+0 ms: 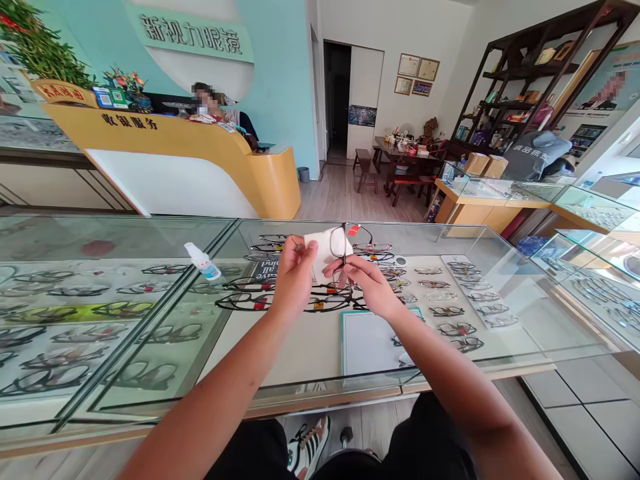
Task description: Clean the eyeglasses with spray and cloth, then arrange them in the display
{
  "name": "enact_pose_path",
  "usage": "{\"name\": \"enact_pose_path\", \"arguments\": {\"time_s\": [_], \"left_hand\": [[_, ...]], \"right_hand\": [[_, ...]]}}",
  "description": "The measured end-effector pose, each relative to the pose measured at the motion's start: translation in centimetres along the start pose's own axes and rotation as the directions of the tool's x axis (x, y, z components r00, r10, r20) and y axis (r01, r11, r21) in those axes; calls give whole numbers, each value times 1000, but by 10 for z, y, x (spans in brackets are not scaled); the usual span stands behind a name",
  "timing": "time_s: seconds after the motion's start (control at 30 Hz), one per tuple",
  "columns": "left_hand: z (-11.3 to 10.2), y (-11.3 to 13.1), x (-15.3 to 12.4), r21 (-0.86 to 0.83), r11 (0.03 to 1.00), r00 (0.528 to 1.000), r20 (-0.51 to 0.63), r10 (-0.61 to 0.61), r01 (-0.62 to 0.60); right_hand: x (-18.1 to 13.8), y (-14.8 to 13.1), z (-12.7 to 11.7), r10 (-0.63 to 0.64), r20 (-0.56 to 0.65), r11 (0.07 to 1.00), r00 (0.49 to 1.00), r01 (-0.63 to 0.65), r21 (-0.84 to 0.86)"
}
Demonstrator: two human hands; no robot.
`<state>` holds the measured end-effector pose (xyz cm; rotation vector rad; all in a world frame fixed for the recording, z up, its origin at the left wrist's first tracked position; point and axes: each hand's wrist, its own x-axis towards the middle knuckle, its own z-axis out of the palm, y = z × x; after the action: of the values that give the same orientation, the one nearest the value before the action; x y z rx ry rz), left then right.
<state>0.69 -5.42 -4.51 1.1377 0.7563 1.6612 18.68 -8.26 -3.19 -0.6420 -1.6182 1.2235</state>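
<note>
My left hand pinches a white cloth above the glass display counter. My right hand grips a pair of dark-framed glasses with a small red tag. The cloth is pressed against one lens. Both hands are closed, held close together over the middle of the counter.
A small spray bottle lies on the glass to the left. Rows of glasses fill the case below, beside a white pad. A person sits behind the yellow reception desk. More glass counters stand on the right.
</note>
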Motion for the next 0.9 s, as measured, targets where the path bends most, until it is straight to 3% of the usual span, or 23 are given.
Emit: {"name": "enact_pose_path", "arguments": {"time_s": [0.4, 0.67, 0.9], "left_hand": [[10, 11, -9, 61, 995, 982, 177, 63, -74], [11, 13, -8, 28, 1000, 996, 93, -9, 6], [11, 14, -6, -63, 990, 981, 154, -117, 128]], "right_hand": [[0, 9, 3, 15, 11, 1000, 1000, -15, -3], [-1, 8, 3, 56, 39, 997, 998, -57, 43], [-2, 2, 3, 75, 38, 997, 996, -77, 30]]}}
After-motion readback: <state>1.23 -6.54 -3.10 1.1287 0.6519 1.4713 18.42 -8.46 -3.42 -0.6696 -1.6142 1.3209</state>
